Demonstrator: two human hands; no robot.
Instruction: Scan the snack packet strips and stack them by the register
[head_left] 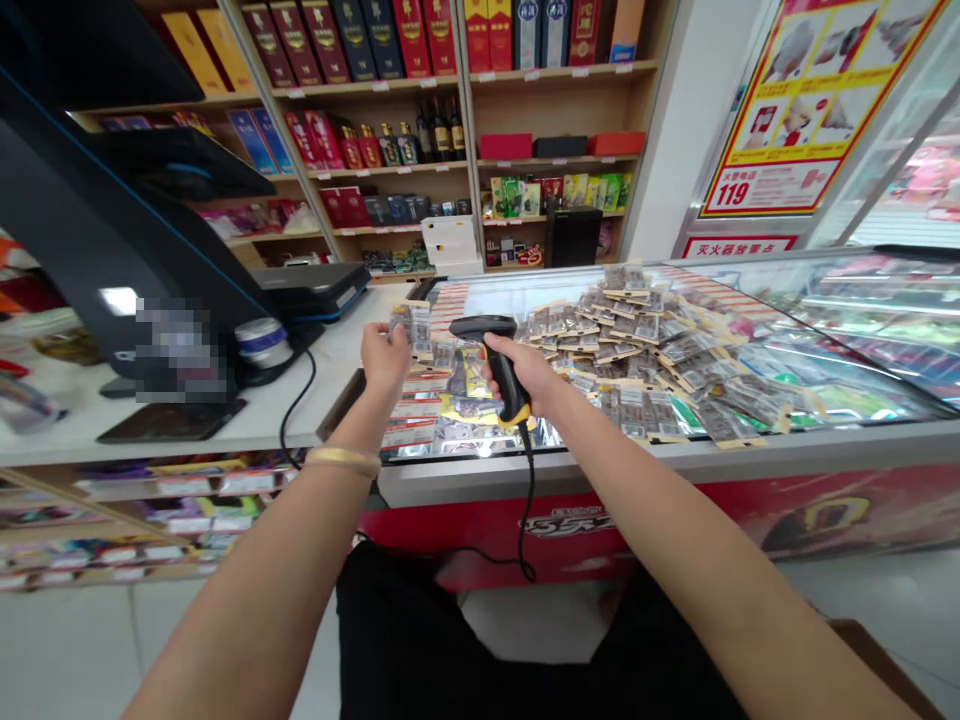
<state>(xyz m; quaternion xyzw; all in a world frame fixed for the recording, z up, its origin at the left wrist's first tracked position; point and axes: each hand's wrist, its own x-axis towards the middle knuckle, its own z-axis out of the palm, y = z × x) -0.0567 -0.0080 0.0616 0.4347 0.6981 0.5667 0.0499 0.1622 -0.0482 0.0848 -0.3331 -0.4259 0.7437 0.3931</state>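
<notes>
My right hand (pixel 525 372) is closed around the grip of a black and yellow barcode scanner (pixel 510 385), whose head points left. From its base a black cable (pixel 531 500) hangs down past the counter front. My left hand (pixel 386 352) pinches a small clear packet with a tan edge (pixel 418 325), held up to the left of the scanner head. A large heap of similar packets (pixel 637 330) covers the glass freezer top (pixel 495 292) to the right. Yellow packages (pixel 469 408) show below the scanner, seemingly under the glass.
A point-of-sale screen stand (pixel 127 220) rises from the white counter (pixel 300 420) on the left, near a white tub (pixel 262 342). Shelves (pixel 375 85) with boxes and bottles line the back. A red and yellow poster (pixel 810 110) hangs at the right.
</notes>
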